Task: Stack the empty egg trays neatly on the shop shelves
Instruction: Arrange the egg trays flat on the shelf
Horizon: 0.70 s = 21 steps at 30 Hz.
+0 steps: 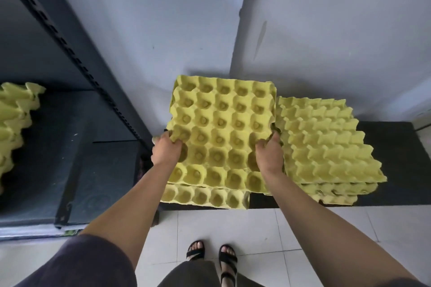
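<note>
I hold a yellow egg tray (221, 128), cups up, in front of me. My left hand (166, 150) grips its left edge and my right hand (269, 155) grips its right edge. It is tilted and sits just above another yellow tray (205, 198) lying on a low black platform (396, 147). Right of it rests a short stack of yellow trays (326, 142), bumps up. On the dark metal shelf (70, 135) at the left, part of another yellow tray pile (14, 123) shows at the frame edge.
A slotted black shelf upright (70, 53) runs diagonally between the shelf and the platform. Pale walls meet in a corner behind the trays. White floor tiles (256, 228) lie below, with my sandalled feet (211, 256) on them.
</note>
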Each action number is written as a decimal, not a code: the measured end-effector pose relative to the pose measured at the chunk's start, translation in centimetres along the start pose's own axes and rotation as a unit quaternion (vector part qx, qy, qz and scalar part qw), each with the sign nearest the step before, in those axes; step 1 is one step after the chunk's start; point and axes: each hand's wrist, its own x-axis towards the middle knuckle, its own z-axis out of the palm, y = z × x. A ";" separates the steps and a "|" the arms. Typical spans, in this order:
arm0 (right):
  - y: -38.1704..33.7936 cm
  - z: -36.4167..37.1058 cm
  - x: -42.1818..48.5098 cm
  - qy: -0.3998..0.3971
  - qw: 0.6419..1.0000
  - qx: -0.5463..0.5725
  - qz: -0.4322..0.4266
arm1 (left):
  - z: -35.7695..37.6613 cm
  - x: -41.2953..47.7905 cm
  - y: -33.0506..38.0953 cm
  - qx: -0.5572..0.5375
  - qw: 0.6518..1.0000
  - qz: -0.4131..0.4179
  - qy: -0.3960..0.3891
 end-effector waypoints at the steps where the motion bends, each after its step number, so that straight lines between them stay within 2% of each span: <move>1: -0.3 -0.5 -0.5 -0.001 1.000 0.011 -0.003 | -0.6 -0.3 0.4 -0.002 1.000 0.015 0.007; 7: -1.7 -4.3 -3.8 -0.043 0.997 0.019 -0.057 | -5.2 -4.1 1.8 -0.033 0.995 0.083 0.042; 12: -2.4 -7.1 -7.8 -0.048 0.994 0.010 -0.098 | -8.6 -9.5 1.3 -0.044 0.993 0.090 0.062; 21: -1.5 -10.5 -19.0 -0.072 0.969 0.011 -0.236 | -15.5 -25.3 -5.9 -0.030 0.985 0.108 0.132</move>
